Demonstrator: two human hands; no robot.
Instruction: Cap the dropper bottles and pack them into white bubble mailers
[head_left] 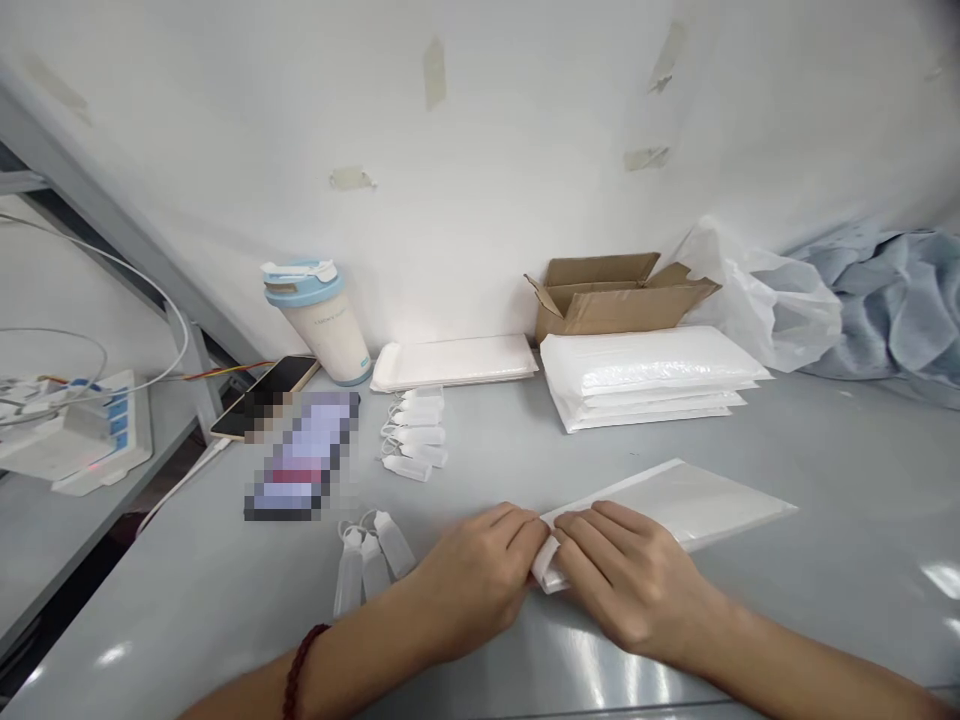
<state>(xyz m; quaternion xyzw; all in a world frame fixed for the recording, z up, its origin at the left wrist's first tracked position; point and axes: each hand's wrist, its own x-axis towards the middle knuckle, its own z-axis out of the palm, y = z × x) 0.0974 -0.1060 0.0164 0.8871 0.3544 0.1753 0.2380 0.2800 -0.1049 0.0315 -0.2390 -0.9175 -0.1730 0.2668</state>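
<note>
A flat white padded envelope [694, 500] lies slantwise on the grey table, its left end folded over or bulging. My left hand [480, 575] is closed at that left end, with fingers curled against the edge. Over the same end, my right hand [634, 575] grips the envelope, its fingers bent around the near-left part. The fingertips of both hands almost meet and are partly hidden. Left of my left hand, several small clear plastic squeeze bottles [375, 550] with looped cap straps lie partly behind my forearm.
More small bottles [416, 435] lie in a row. Behind them are a thin envelope stack [457, 362], a thicker stack [652, 375], a cardboard box [622, 305] and a plastic bag [757, 295]. Two phones [307, 455], a tumbler [322, 325] and a power strip [112, 430] are left.
</note>
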